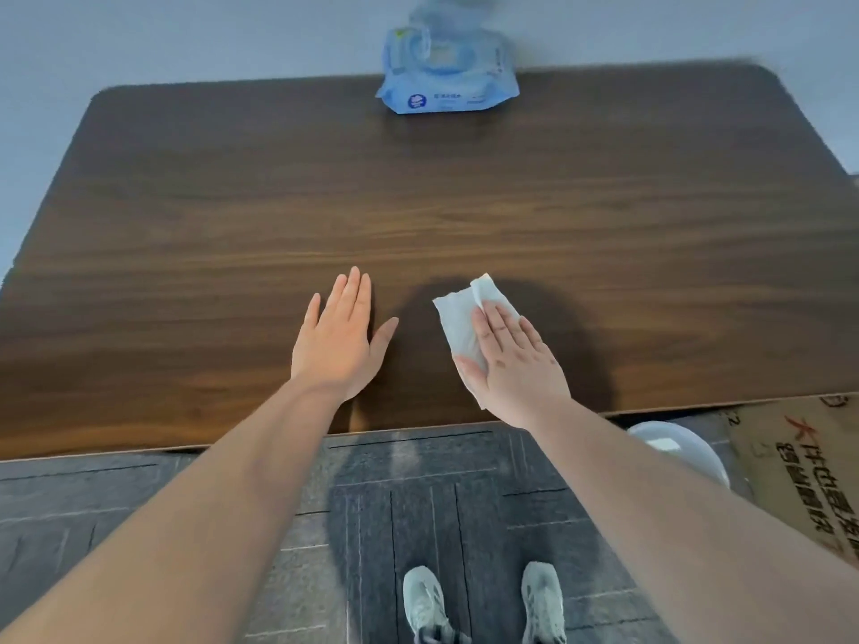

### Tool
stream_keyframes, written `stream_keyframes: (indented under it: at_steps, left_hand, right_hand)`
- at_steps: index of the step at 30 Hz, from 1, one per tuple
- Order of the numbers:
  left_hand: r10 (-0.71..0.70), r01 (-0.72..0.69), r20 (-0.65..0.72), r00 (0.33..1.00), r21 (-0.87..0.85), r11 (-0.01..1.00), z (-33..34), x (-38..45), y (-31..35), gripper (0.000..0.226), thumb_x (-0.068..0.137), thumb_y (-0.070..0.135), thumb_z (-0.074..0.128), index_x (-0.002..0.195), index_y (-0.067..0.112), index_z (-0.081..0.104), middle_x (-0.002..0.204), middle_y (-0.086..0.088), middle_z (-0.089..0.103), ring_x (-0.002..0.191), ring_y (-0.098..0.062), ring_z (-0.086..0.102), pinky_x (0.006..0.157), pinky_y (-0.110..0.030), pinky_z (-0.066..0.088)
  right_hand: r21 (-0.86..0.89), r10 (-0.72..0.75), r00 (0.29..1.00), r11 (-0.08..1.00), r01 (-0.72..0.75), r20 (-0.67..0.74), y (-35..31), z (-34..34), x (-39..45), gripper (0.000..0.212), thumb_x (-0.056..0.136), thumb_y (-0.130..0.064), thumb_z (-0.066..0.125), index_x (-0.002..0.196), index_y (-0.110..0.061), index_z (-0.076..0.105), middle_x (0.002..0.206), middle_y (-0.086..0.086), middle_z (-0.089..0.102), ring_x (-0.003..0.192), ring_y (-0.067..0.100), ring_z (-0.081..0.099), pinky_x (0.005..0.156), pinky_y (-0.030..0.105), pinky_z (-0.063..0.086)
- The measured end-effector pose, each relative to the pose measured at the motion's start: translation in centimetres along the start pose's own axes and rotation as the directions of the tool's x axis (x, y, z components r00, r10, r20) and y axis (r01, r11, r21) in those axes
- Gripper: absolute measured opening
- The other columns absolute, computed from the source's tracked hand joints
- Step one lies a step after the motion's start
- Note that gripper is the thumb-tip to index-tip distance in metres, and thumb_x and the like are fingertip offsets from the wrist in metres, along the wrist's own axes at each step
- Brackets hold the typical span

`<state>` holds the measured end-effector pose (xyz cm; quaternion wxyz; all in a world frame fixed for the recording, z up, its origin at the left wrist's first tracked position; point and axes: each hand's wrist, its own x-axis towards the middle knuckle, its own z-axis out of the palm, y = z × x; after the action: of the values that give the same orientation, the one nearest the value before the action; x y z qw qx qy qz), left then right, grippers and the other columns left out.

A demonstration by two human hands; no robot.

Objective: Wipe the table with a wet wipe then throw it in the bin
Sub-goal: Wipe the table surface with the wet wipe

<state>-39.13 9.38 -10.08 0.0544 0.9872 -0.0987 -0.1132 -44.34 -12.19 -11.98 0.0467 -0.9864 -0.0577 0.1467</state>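
Near the front edge of the wooden table (232,202), right hand (511,360) lies flat, fingers extended, pressing the white wet wipe (458,318) onto the surface. Left hand (337,341) rests just beside it, palm down, fingers spread, holding nothing. Blue wipes pack (446,81) sits at the far edge. White bin (683,450) stands on the floor below right, beside a cardboard box (799,467).

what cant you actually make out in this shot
- Wet wipe: its right part is under the right hand, head view.
- Wipe pack: the print is too small and the top is blurred.
- White bin: partly hidden by the right forearm and the table edge; its contents are unclear.
- Cardboard box: cut off by the right frame edge.
- Left hand: lies flat, so the palm side is hidden.
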Motion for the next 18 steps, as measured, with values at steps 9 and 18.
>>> stream_keyframes:
  at_steps: [9,18]
  left_hand:
    - [0.279,-0.281,0.051,0.959,0.049,0.958,0.0,2.7,15.5,0.069,0.094,0.056,0.011,0.15,0.017,-0.003,0.16,0.001,-0.007,0.146,-0.014,-0.009,0.118,-0.037,-0.002]
    - [0.422,-0.428,0.143,0.895,0.009,0.904,3.1,4.3,32.3,0.069,0.094,0.058,0.011,0.15,0.022,-0.007,0.159,0.005,-0.012,0.145,-0.011,-0.013,0.119,-0.037,-0.004]
  right_hand:
    - [0.081,0.323,0.946,0.944,-0.32,-0.032,16.2,0.3,-6.7,0.07,0.095,-0.055,0.011,0.151,-0.016,-0.005,0.161,0.0,-0.007,0.147,0.012,-0.009,0.117,0.03,-0.01]
    - [0.132,0.473,0.881,0.874,-0.467,-0.016,30.3,0.2,-11.5,0.072,0.093,-0.058,0.009,0.15,-0.018,-0.007,0.16,0.0,-0.009,0.146,0.012,-0.011,0.119,0.032,-0.008]
